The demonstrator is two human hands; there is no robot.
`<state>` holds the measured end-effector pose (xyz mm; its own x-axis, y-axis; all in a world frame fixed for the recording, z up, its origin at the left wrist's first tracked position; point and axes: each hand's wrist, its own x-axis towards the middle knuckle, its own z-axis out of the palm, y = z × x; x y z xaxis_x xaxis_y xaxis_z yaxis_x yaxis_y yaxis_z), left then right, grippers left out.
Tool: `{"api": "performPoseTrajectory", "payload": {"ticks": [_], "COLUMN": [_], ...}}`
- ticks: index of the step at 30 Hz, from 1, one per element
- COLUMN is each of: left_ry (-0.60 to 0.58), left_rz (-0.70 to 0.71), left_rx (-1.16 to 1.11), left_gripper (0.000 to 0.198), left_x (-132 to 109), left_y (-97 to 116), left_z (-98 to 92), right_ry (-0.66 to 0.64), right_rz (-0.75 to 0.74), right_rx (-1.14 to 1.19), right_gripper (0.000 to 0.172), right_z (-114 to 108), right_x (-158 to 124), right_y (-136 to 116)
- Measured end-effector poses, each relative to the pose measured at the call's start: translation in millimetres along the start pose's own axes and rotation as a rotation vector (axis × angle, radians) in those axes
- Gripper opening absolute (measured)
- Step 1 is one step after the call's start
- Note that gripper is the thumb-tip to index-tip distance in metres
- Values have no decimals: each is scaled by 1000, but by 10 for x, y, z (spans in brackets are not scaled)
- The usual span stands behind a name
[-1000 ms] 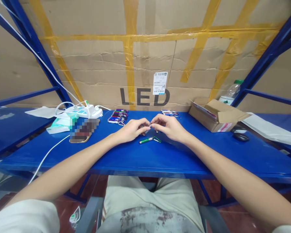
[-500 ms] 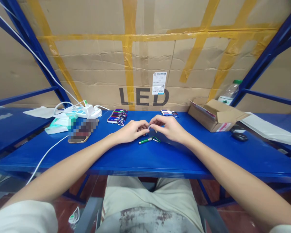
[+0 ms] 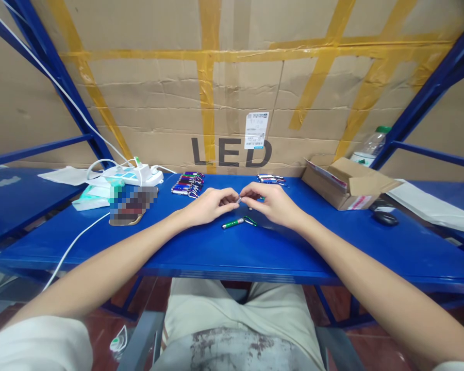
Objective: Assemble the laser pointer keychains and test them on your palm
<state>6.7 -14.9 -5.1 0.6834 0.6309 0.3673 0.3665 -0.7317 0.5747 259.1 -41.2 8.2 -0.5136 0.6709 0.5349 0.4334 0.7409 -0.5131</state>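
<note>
My left hand and my right hand meet over the middle of the blue table, their fingertips pinched together. Between them is a small silvery piece, too small to name, gripped by both hands. Just below the fingers lies a green penlight with a green carabiner clip at its right end. A bit of green shows behind my right fingers, mostly hidden. Beyond my left hand sits a row of colourful penlights with clips; a smaller group of penlights lies beyond my right hand.
At the left are a power strip, a phone, a green-and-white packet and a white cable. An open cardboard box, a black mouse and a plastic bottle stand right. Taped cardboard walls the back.
My hands stay pinched together at nearly the same spot, the fingers shifting slightly around the small piece. The whole view has moved a little; the penlights lie as before.
</note>
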Motion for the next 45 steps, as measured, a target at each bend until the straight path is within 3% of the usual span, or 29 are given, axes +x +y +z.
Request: {"api": "performPoseTrajectory", "payload": {"ticks": [7, 11, 18, 20, 34, 45], "left_ry": [32, 61, 56, 55, -16, -37], "left_rz": [22, 15, 5, 2, 68, 96], "left_rx": [67, 5, 20, 41, 130, 192], "left_gripper": [23, 24, 25, 28, 27, 19], "left_x": [-1, 2, -8, -14, -20, -17], "left_y": [28, 21, 29, 48, 31, -13], "left_z": [-25, -25, -31, -41, -65, -65], "right_ry": [50, 53, -268, -309, -374, -392], "right_rz": [-25, 17, 65, 85, 110, 241], "right_rx": [19, -133, -431, -457, -398, -401], "right_gripper": [15, 10, 2, 2, 6, 10], "right_z": [19, -1, -15, -5, -12, 57], "right_x": [-3, 8, -9, -15, -4, -27], "right_y": [7, 84, 271, 277, 272, 134]}}
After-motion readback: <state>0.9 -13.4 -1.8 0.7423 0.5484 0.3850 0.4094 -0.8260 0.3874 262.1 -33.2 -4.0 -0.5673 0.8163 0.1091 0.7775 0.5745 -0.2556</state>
